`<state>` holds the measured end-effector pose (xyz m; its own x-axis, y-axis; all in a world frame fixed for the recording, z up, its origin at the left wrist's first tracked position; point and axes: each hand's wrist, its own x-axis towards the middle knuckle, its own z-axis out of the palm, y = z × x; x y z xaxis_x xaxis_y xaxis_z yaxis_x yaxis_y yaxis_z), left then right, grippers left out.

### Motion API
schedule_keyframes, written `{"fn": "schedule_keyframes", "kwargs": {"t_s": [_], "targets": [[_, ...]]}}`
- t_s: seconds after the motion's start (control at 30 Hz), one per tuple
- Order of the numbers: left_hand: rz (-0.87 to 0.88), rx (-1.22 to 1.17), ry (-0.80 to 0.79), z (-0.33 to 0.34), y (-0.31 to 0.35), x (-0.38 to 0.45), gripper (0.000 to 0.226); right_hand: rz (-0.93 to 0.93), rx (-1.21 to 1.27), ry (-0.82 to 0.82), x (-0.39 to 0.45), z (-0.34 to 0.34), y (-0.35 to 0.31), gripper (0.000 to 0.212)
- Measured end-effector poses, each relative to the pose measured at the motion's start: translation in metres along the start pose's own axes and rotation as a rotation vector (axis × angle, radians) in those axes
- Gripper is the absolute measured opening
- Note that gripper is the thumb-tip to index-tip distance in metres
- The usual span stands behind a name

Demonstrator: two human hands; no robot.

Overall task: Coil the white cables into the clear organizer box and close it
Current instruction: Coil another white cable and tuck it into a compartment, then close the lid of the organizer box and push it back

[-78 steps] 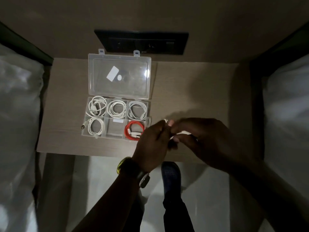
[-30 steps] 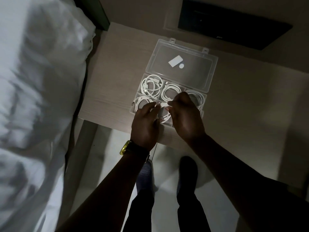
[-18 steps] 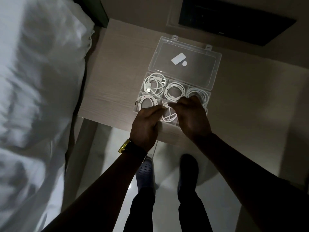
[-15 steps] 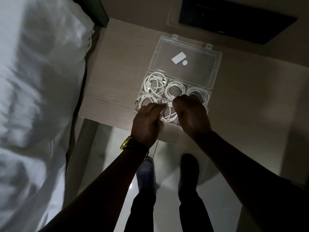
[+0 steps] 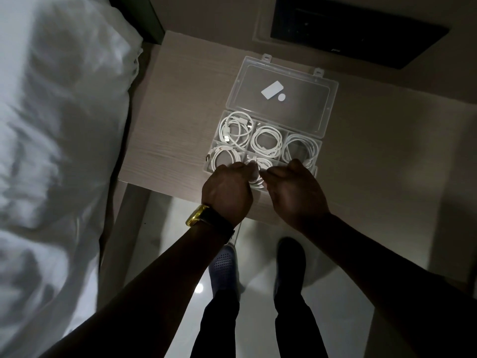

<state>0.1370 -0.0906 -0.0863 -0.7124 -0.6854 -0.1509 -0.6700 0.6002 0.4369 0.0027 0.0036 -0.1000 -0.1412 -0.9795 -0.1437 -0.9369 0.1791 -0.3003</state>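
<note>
While the organizer box (image 5: 278, 130) lies open on the tabletop (image 5: 165, 140), the left hand (image 5: 227, 192) and right hand (image 5: 296, 192) pinch a white cable (image 5: 258, 171) over its near middle compartment.

— What's sitting on that bedside surface?

— A clear organizer box (image 5: 317, 148), lying flat with its lid (image 5: 304, 104) hanging wide open toward the wall, two white stickers showing on it.

— And the white cables?

— Three coils are lying in the far row: one in the left compartment (image 5: 233, 130), one in the middle (image 5: 267, 140), one on the right (image 5: 300, 149). Another is resting in the near left compartment (image 5: 223, 157), and one more (image 5: 259, 164) is sitting in the near middle, partly hidden.
</note>
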Motion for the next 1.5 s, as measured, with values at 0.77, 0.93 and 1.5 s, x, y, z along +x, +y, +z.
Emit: {"fn": "schedule_keyframes", "kwargs": {"t_s": [0.77,0.93,1.5], "targets": [[0.094,-0.186,0.101,-0.003,-0.023,-0.021,0.045,0.015,0.230,0.249,-0.008,-0.014,0.017,0.034],[0.051,-0.322,0.245,-0.011,-0.023,-0.021,0.039,0.068,0.280,0.321,-0.005,-0.014,0.024,0.032],[-0.364,-0.686,0.031,-0.041,-0.059,0.126,0.034,0.794,1.587,0.380,0.047,-0.060,0.096,0.028]]}}
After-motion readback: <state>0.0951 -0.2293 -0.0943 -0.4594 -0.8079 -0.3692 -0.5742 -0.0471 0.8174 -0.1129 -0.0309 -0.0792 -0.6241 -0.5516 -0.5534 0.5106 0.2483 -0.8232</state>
